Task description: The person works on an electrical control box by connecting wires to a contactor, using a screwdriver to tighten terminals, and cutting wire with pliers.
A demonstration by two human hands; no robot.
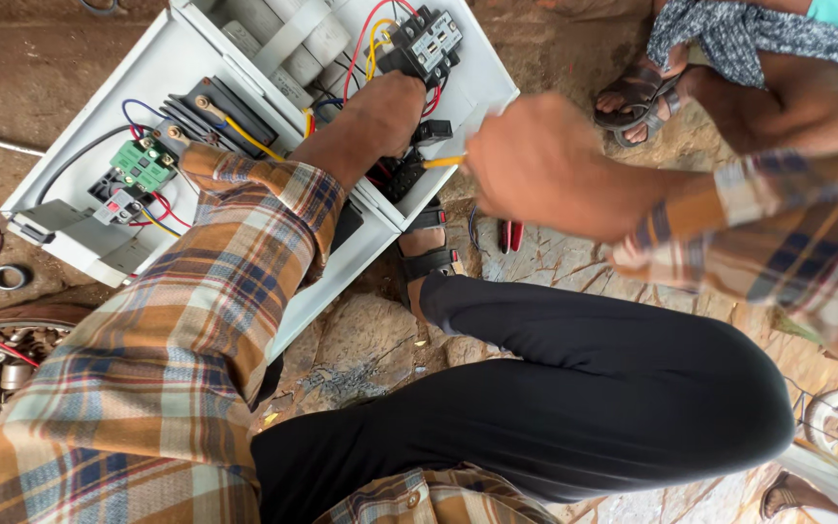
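Rough brown stone and dirt make up the ground, and on it lies a white metal box [162, 68], open and tilted, its flat sheet walls smooth against the gritty rock. Inside sit pale cylinders under a strap at the top, a black block [426, 44] with grey square faces, a small green terminal block [141, 165], and loops of red, yellow and blue wire [366, 39] running between them. The left hand [383, 112] reaches down into the box just below the black block, knuckles up, fingers curled under and out of sight, so what they grip cannot be told. The right hand [535, 160] hovers at the box's right edge, blurred, fingers closed around a thin tool with a yellow shaft [443, 161] that points toward the left hand. Both arms wear soft plaid sleeves in orange, blue and cream. Black trousers cover the bent knee below, and a black strap sandal [429, 254] rests on the stone just beside the box. Red-handled pliers [510, 235] lie on the rock near it. Another person's sandalled foot [637, 97] stands top right.
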